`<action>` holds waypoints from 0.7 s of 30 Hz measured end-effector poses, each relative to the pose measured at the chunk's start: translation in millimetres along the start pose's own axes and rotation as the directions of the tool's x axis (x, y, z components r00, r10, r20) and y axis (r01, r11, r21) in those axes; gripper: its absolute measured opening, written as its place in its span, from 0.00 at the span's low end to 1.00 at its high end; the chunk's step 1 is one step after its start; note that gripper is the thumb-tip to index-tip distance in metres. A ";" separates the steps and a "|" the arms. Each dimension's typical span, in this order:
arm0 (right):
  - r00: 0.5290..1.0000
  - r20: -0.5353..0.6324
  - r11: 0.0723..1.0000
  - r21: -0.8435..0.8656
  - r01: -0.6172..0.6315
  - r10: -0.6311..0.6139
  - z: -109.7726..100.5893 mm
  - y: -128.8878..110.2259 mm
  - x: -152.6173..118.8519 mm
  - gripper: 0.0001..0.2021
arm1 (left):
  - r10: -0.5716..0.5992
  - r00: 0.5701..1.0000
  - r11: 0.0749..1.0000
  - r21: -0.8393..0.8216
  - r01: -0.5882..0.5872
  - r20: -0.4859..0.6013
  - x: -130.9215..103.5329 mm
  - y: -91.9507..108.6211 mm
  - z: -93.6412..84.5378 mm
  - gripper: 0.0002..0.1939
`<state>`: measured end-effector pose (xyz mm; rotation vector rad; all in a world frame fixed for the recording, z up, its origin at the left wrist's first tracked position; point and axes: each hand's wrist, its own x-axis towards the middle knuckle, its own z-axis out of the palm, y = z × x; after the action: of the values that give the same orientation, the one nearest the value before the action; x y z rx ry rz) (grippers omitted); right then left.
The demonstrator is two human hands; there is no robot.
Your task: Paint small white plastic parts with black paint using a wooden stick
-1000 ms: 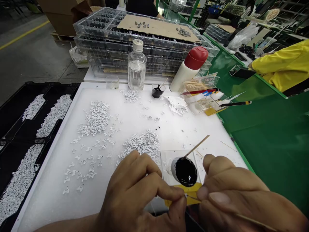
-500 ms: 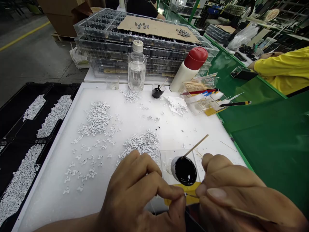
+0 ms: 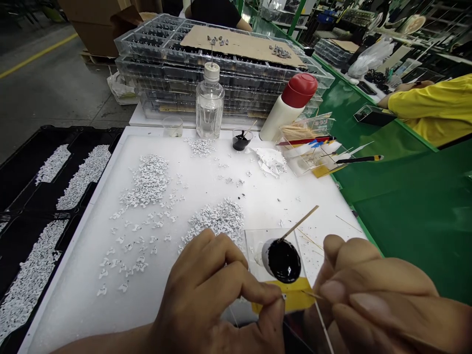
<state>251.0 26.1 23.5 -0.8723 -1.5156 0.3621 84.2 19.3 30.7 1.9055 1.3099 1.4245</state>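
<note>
My left hand (image 3: pixel 221 295) is closed in a pinch on a small white piece (image 3: pixel 284 296), whose edge shows at the fingertips. To its right, my right hand (image 3: pixel 383 295) grips a thin wooden stick (image 3: pixel 311 294), its tip pointing left, a short gap from the piece. Just beyond the hands stands a cup of black paint (image 3: pixel 283 260) with another stick (image 3: pixel 300 222) leaning in it. The cup is on a clear plate (image 3: pixel 254 238), beside a yellow strip (image 3: pixel 295 295). Behind my left hand lies a pile of small white pieces (image 3: pixel 217 216).
More white pieces (image 3: pixel 147 179) lie on the white table (image 3: pixel 92 314). At the back are a clear bottle (image 3: pixel 209 105), a red-capped flask (image 3: pixel 285 105), a stick holder (image 3: pixel 302 152) and stacked trays (image 3: pixel 169 73). Black trays (image 3: pixel 22 196) sit left; a person in yellow (image 3: pixel 435 108) is at right.
My right hand has moved right, drawing the stick's tip away from the white piece at my left fingertips. My left hand has stayed almost still.
</note>
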 end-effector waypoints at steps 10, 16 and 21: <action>0.991 0.132 0.998 -0.058 0.017 -0.009 -5.5 -1.2 24.8 0.12 | 0.026 0.999 1.000 0.018 -0.025 -0.029 1.6 -6.6 5.3 0.12; 0.989 0.146 0.996 -0.084 0.019 -0.007 -2.6 -1.7 21.9 0.11 | 0.008 1.000 1.000 0.002 -0.008 -0.019 1.4 -1.5 3.3 0.11; 0.990 0.138 0.998 -0.068 0.004 0.006 2.6 -4.2 29.1 0.11 | 0.008 1.000 1.000 0.009 -0.008 -0.014 0.4 -3.3 3.3 0.12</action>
<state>249.5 44.5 46.5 -0.9168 -1.6634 0.3802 85.7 21.8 27.1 1.9116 1.3187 1.4411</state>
